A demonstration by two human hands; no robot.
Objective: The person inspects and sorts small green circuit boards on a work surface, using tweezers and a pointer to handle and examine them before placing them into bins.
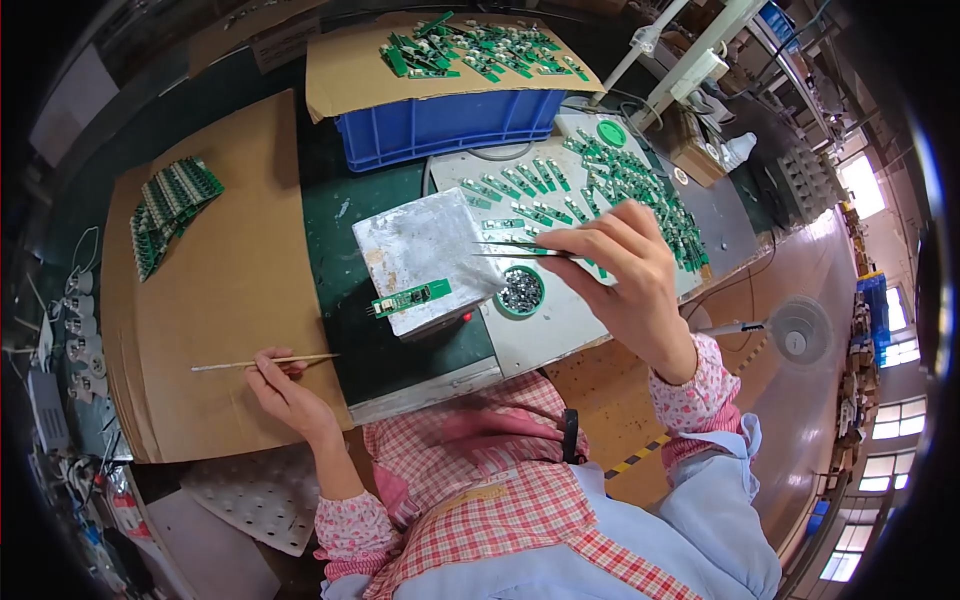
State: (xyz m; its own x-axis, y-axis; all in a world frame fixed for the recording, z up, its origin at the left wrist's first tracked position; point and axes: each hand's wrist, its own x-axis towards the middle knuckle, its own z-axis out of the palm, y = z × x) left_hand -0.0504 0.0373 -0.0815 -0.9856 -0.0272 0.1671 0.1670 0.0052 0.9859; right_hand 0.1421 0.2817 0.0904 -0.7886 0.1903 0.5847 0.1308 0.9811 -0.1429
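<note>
My left hand (pixel 290 392) is closed around a thin pale stick (pixel 222 366), held level over the cardboard sheet (pixel 230 270). In my right hand (pixel 632 285) is a pair of tweezers (pixel 508 250), pointing left over the right edge of a silvery metal block (pixel 420 235). Between the tips a gap shows, and I cannot make out anything in them. A green circuit board (pixel 412 298) lies across the near left part of the block's top. Just below the tweezers stands a round green dish (pixel 541 292) of small metal parts.
Many small circuit boards (pixel 640 185) cover the whitish board (pixel 525 345) at right. More lie heaped on cardboard (pixel 350 90) atop a blue crate (pixel 450 130). A stack of board panels (pixel 175 205) rests at left. A fan (pixel 797 340) stands beyond my right arm.
</note>
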